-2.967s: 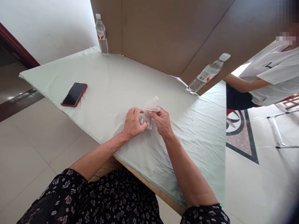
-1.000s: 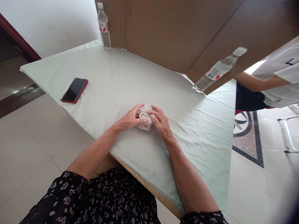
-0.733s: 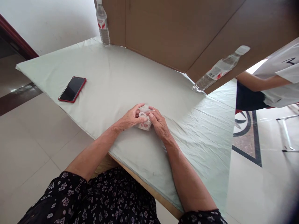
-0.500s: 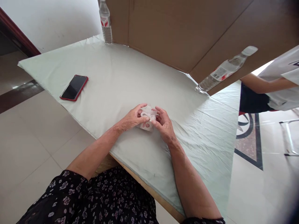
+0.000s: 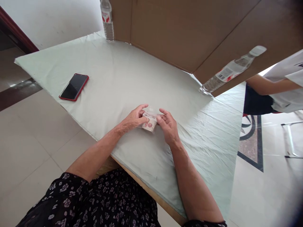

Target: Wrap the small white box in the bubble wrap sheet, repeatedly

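A small cream-coloured packet with red print (image 5: 149,125) lies low over the cloth between my hands, its upper end wrapped in crumpled clear plastic. My left hand (image 5: 134,119) grips its left side, thumb on top and the other fingers behind. On the right, my right hand (image 5: 168,126) pinches the edge of the clear plastic (image 5: 152,116) between thumb and fingers, index finger raised. What exactly the packet contains cannot be made out.
A pale green cloth (image 5: 132,75) covers the table. A red-cased phone (image 5: 74,87) lies at left. Water bottles stand against a brown cardboard panel (image 5: 165,31): one bottle (image 5: 107,23) at back left, another bottle (image 5: 230,72) at right. Beyond the panel, a person's arm (image 5: 267,85) shows.
My right hand has moved slightly right, drawing the plastic out flatter across the packet. More of the packet's printed face shows. My left hand stays nearly in place.
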Demonstrator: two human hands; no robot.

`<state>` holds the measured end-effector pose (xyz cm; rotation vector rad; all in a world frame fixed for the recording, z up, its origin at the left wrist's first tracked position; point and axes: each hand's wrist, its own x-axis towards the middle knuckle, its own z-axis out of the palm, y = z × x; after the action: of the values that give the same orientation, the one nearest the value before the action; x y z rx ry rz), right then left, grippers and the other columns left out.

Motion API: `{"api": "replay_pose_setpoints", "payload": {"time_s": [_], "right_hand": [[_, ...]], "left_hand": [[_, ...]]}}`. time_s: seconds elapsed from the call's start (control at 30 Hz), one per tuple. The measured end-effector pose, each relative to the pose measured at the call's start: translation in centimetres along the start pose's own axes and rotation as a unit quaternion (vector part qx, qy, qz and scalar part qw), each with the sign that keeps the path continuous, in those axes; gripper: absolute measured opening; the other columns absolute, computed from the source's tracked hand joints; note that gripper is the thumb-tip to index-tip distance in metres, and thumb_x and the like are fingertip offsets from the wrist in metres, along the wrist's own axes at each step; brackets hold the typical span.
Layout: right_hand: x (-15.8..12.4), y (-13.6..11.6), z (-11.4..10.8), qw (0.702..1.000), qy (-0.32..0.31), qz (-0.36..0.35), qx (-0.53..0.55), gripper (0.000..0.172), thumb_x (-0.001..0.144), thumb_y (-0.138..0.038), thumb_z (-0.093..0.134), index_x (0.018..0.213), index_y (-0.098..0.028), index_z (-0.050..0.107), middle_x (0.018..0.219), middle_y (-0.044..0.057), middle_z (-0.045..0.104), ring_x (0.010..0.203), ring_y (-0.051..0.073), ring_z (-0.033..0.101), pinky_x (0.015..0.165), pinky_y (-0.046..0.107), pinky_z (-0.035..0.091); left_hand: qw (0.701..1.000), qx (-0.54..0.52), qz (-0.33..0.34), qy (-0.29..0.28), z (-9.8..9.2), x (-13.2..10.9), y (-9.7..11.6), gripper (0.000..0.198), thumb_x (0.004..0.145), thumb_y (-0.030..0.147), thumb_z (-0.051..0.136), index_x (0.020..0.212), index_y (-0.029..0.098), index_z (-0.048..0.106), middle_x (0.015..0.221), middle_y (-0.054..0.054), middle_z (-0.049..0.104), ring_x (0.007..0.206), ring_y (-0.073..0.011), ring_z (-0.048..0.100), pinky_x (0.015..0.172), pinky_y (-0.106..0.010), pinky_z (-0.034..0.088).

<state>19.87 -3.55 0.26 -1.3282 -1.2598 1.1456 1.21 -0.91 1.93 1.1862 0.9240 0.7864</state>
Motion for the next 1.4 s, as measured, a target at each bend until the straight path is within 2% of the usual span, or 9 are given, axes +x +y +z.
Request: {"api": "replay_pose_setpoints", "payload": {"time_s": [0.33, 0.6, 0.77, 0.87, 1.07, 1.13, 1.27, 1.33, 1.4], "right_hand": [[5.6, -1.3, 1.1, 0.997, -0.020, 0.003, 0.069, 0.048, 0.063, -0.043, 0.084, 0.104, -0.023, 0.068, 0.082, 0.000, 0.068, 0.079, 0.018, 0.065, 0.080, 0.037, 0.053], [2.7, -1.8, 1.2, 0.985, 0.052, -0.142, -0.082, 0.022, 0.078, -0.031, 0.071, 0.099, -0.025, 0.071, 0.083, -0.001, 0.072, 0.083, 0.018, 0.067, 0.087, 0.038, 0.050], [0.9, -1.4, 1.5, 0.937, 0.079, -0.252, -0.229, 0.017, 0.086, -0.026, 0.063, 0.102, -0.026, 0.070, 0.090, 0.002, 0.077, 0.092, 0.022, 0.070, 0.092, 0.042, 0.048], [0.3, -0.9, 1.4, 0.878, 0.101, -0.334, -0.328, 0.015, 0.091, -0.022, 0.059, 0.101, -0.026, 0.070, 0.092, 0.003, 0.079, 0.094, 0.022, 0.070, 0.091, 0.041, 0.046], [-1.6, 0.1, 0.8, 0.779, 0.033, -0.453, -0.433, 0.032, 0.091, -0.011, 0.054, 0.117, -0.027, 0.065, 0.111, 0.003, 0.078, 0.118, 0.023, 0.066, 0.098, 0.042, 0.040], [-2.2, 0.1, 0.6, 0.791, 0.021, -0.445, -0.420, 0.031, 0.092, -0.013, 0.055, 0.117, -0.029, 0.065, 0.112, 0.002, 0.077, 0.118, 0.023, 0.066, 0.101, 0.043, 0.040], [-2.0, -0.8, -0.4, 0.886, 0.100, -0.339, -0.301, 0.026, 0.093, -0.032, 0.058, 0.119, -0.029, 0.063, 0.111, 0.005, 0.075, 0.114, 0.025, 0.066, 0.101, 0.047, 0.046], [-1.1, -1.1, -1.1, 0.926, 0.095, -0.267, -0.248, 0.045, 0.090, -0.044, 0.063, 0.132, -0.031, 0.055, 0.127, 0.007, 0.068, 0.122, 0.027, 0.061, 0.100, 0.049, 0.048], [0.1, -0.9, -1.5, 0.947, 0.018, -0.213, -0.241, 0.070, 0.082, -0.056, 0.069, 0.143, -0.032, 0.045, 0.145, 0.009, 0.056, 0.131, 0.030, 0.054, 0.102, 0.051, 0.047]], "left_hand": [[1.000, -0.013, 0.010, -0.014, -0.1, 0.2, -0.1, 0.080, 0.073, 0.019, 0.062, 0.148, 0.015, 0.036, 0.116, -0.011, 0.064, 0.100, -0.0206, 0.064, 0.087, -0.033, 0.049], [0.996, 0.040, 0.066, 0.040, -0.2, 0.8, -1.0, 0.063, 0.080, 0.027, 0.066, 0.139, 0.014, 0.048, 0.112, -0.011, 0.065, 0.088, -0.0151, 0.063, 0.078, -0.028, 0.049], [0.995, 0.050, 0.078, 0.045, -0.5, 1.1, -1.4, 0.054, 0.085, 0.030, 0.062, 0.136, 0.014, 0.050, 0.108, -0.009, 0.068, 0.087, -0.0135, 0.063, 0.079, -0.027, 0.049], [0.992, 0.081, 0.083, 0.050, -0.5, 1.1, -1.4, 0.053, 0.088, 0.031, 0.059, 0.136, 0.013, 0.050, 0.103, -0.007, 0.069, 0.082, -0.0121, 0.061, 0.077, -0.026, 0.048], [0.989, 0.096, 0.099, 0.058, -0.4, 1.2, -1.7, 0.050, 0.089, 0.031, 0.056, 0.135, 0.012, 0.052, 0.104, -0.008, 0.068, 0.088, -0.0135, 0.061, 0.083, -0.027, 0.048], [0.988, 0.098, 0.104, 0.065, -0.3, 1.2, -1.8, 0.050, 0.089, 0.030, 0.056, 0.134, 0.011, 0.053, 0.105, -0.008, 0.067, 0.088, -0.0140, 0.061, 0.084, -0.027, 0.048], [0.987, 0.099, 0.103, 0.075, -0.2, 1.3, -1.8, 0.051, 0.089, 0.030, 0.055, 0.134, 0.007, 0.053, 0.108, -0.011, 0.067, 0.092, -0.0163, 0.062, 0.085, -0.029, 0.048], [0.987, 0.100, 0.100, 0.075, -0.1, 1.3, -1.8, 0.050, 0.088, 0.030, 0.056, 0.133, 0.008, 0.054, 0.110, -0.012, 0.067, 0.093, -0.0170, 0.063, 0.086, -0.029, 0.049], [0.987, 0.099, 0.100, 0.080, -0.1, 1.3, -1.8, 0.049, 0.088, 0.029, 0.056, 0.133, 0.010, 0.055, 0.110, -0.011, 0.068, 0.093, -0.0173, 0.063, 0.086, -0.030, 0.049]]}}
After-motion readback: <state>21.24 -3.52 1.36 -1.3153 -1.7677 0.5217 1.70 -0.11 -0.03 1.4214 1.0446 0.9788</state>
